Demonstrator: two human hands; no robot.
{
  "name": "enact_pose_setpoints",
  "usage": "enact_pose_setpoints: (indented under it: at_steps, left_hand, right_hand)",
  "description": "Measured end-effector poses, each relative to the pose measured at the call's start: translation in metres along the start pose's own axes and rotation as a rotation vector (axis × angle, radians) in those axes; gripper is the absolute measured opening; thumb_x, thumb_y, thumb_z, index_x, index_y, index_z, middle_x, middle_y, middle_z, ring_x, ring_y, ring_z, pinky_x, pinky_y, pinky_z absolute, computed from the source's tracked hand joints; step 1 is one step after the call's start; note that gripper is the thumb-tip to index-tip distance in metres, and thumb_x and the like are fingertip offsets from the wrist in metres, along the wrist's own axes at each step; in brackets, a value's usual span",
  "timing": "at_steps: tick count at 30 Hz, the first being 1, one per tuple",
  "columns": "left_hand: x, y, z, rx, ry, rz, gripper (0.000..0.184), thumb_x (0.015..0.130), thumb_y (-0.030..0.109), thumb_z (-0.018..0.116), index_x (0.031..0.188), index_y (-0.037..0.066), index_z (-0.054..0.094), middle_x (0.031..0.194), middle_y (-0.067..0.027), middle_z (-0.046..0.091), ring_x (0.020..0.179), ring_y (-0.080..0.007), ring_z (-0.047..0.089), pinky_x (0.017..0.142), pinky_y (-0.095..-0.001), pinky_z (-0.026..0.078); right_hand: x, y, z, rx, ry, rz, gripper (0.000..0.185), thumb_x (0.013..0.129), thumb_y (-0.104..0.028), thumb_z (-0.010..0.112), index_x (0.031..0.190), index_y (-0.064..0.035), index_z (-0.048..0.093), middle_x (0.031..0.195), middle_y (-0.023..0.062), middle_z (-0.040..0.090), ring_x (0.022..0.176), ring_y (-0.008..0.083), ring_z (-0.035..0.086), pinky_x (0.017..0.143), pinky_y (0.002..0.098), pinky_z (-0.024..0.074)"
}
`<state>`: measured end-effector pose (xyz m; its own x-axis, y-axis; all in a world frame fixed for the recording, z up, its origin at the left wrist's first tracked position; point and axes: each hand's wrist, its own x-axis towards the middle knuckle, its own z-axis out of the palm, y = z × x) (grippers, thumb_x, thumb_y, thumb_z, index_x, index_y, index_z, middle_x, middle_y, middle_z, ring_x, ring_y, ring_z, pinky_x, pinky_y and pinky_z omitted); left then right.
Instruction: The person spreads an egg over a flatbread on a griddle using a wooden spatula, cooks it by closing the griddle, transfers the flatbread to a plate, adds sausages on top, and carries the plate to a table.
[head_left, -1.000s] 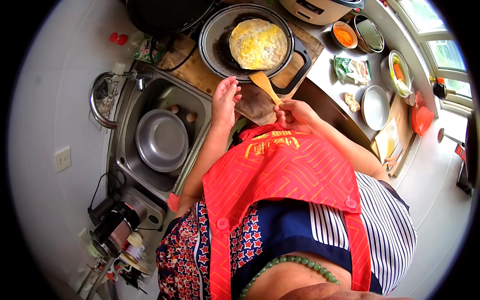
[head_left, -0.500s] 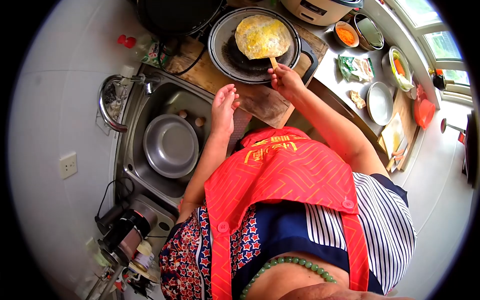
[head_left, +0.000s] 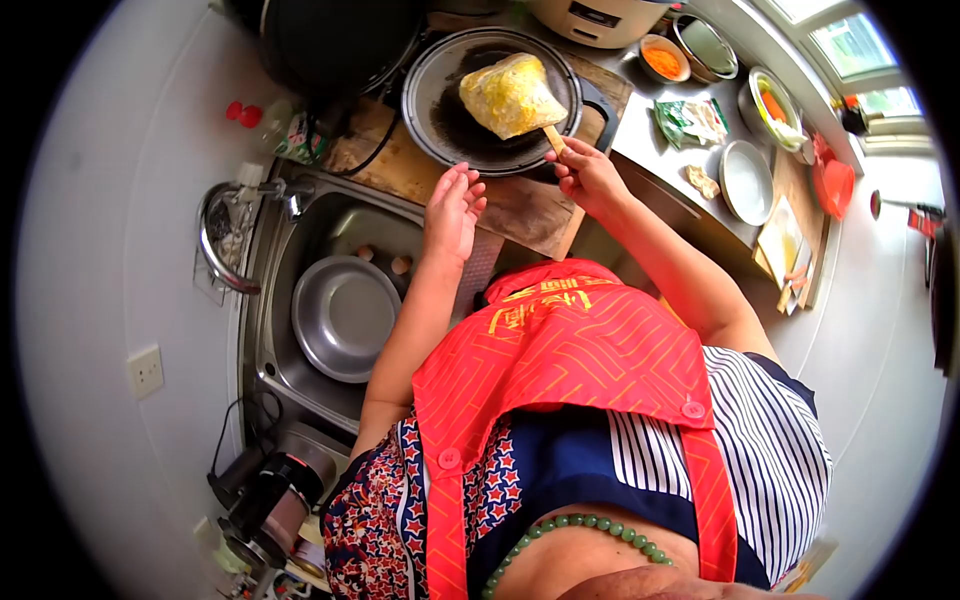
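Pinching a wooden spatula (head_left: 554, 139) with the right hand (head_left: 592, 177) against an egg pancake (head_left: 512, 95) in a round pan (head_left: 432, 110), upper centre; holding the left hand (head_left: 455, 212) loosely spread below.

Bright daylit window (head_left: 855, 46), fisheye-curved edges, black corners

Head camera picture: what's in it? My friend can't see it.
A person's right hand holds a wooden spatula, its end beneath a yellowish pancake over a round pan. The left hand is empty. A metal bowl sits in the sink.
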<state>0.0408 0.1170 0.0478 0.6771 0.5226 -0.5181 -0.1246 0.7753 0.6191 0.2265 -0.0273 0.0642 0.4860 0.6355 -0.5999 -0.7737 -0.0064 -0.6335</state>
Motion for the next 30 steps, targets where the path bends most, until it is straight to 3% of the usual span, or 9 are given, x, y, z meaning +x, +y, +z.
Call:
enact_pose_setpoints:
  at_steps: [2, 6, 12, 13, 17, 20, 25, 29, 30]
  left_hand:
    - [0.012, -0.004, 0.01, -0.05, -0.026, -0.052, 0.033, 0.093, 0.017, 0.056, 0.124, 0.007, 0.049, 0.11, -0.0045, 0.058, 0.091, -0.0153, 0.057, 0.076, -0.029, 0.047]
    - [0.033, -0.025, 0.033, -0.075, -0.076, -0.13, 0.034, 0.092, 0.031, 0.058, 0.118, 0.01, 0.052, 0.117, -0.0085, 0.056, 0.103, -0.023, 0.054, 0.086, -0.0354, 0.046]
    - [0.041, -0.057, 0.109, -0.075, -0.17, -0.262, 0.033, 0.092, 0.035, 0.057, 0.115, 0.011, 0.054, 0.115, -0.0055, 0.056, 0.104, -0.0219, 0.053, 0.089, -0.0373, 0.042]
    - [0.037, -0.073, 0.126, -0.043, -0.232, -0.273, 0.037, 0.09, 0.037, 0.059, 0.119, 0.014, 0.051, 0.116, -0.0031, 0.056, 0.103, -0.0203, 0.051, 0.088, -0.0363, 0.038]
    - [0.048, -0.124, 0.184, 0.019, -0.327, -0.354, 0.028, 0.091, 0.033, 0.057, 0.114, 0.018, 0.054, 0.112, 0.0003, 0.057, 0.099, -0.0172, 0.052, 0.085, -0.0351, 0.039]
    - [0.053, -0.167, 0.228, 0.092, -0.396, -0.408, 0.032, 0.094, 0.033, 0.054, 0.118, 0.012, 0.052, 0.114, -0.0029, 0.056, 0.1, -0.0188, 0.053, 0.087, -0.0349, 0.043]
    - [0.066, -0.236, 0.316, 0.196, -0.495, -0.492, 0.033, 0.092, 0.033, 0.056, 0.118, 0.013, 0.051, 0.116, -0.0031, 0.054, 0.099, -0.0193, 0.053, 0.085, -0.034, 0.043]
    - [0.087, -0.264, 0.368, 0.248, -0.509, -0.431, 0.032, 0.091, 0.029, 0.057, 0.118, 0.013, 0.051, 0.115, -0.0027, 0.054, 0.098, -0.019, 0.052, 0.082, -0.0325, 0.043]
    - [0.092, -0.274, 0.377, 0.261, -0.523, -0.415, 0.041, 0.09, 0.026, 0.059, 0.126, 0.01, 0.047, 0.115, -0.004, 0.053, 0.101, -0.0203, 0.051, 0.083, -0.0332, 0.043]
  right_hand:
    - [-0.024, -0.007, -0.004, 0.015, -0.029, -0.024, 0.03, 0.097, -0.009, 0.047, 0.126, -0.0022, 0.047, 0.088, 0.0054, 0.061, 0.06, 0.0066, 0.048, 0.048, 0.0175, 0.0416]
    - [-0.075, -0.025, -0.026, 0.041, 0.029, -0.013, 0.03, 0.097, -0.012, 0.05, 0.126, -0.0045, 0.049, 0.089, 0.0053, 0.062, 0.06, 0.0045, 0.049, 0.047, 0.015, 0.0387]
    - [-0.143, -0.045, -0.076, 0.071, 0.102, -0.081, 0.029, 0.098, -0.013, 0.048, 0.126, -0.005, 0.049, 0.087, 0.0021, 0.059, 0.061, 0.0042, 0.047, 0.047, 0.0165, 0.0384]
    - [-0.154, -0.047, -0.098, 0.085, 0.118, -0.101, 0.029, 0.098, -0.013, 0.048, 0.126, -0.005, 0.049, 0.088, 0.002, 0.059, 0.061, 0.0041, 0.046, 0.047, 0.0163, 0.0377]
    - [-0.184, -0.057, -0.15, 0.119, 0.23, -0.172, 0.029, 0.097, -0.012, 0.048, 0.126, -0.0048, 0.049, 0.09, 0.003, 0.059, 0.061, 0.0047, 0.045, 0.046, 0.0164, 0.0352]
    - [-0.204, -0.07, -0.194, 0.187, 0.271, -0.211, 0.03, 0.097, -0.011, 0.049, 0.127, -0.0049, 0.048, 0.091, 0.0044, 0.059, 0.061, 0.0054, 0.044, 0.046, 0.0167, 0.0338]
    - [-0.213, -0.094, -0.282, 0.198, 0.355, -0.312, 0.029, 0.097, -0.012, 0.049, 0.125, -0.005, 0.048, 0.091, 0.0035, 0.059, 0.06, 0.0039, 0.045, 0.046, 0.0155, 0.0357]
    - [-0.2, -0.113, -0.326, 0.104, 0.441, -0.394, 0.029, 0.097, -0.011, 0.047, 0.125, -0.0046, 0.049, 0.091, 0.0025, 0.058, 0.06, 0.0039, 0.045, 0.047, 0.0159, 0.0379]
    - [-0.194, -0.113, -0.345, 0.086, 0.44, -0.425, 0.029, 0.097, -0.011, 0.047, 0.125, -0.0048, 0.049, 0.091, 0.0023, 0.058, 0.06, 0.0039, 0.045, 0.047, 0.0158, 0.0381]
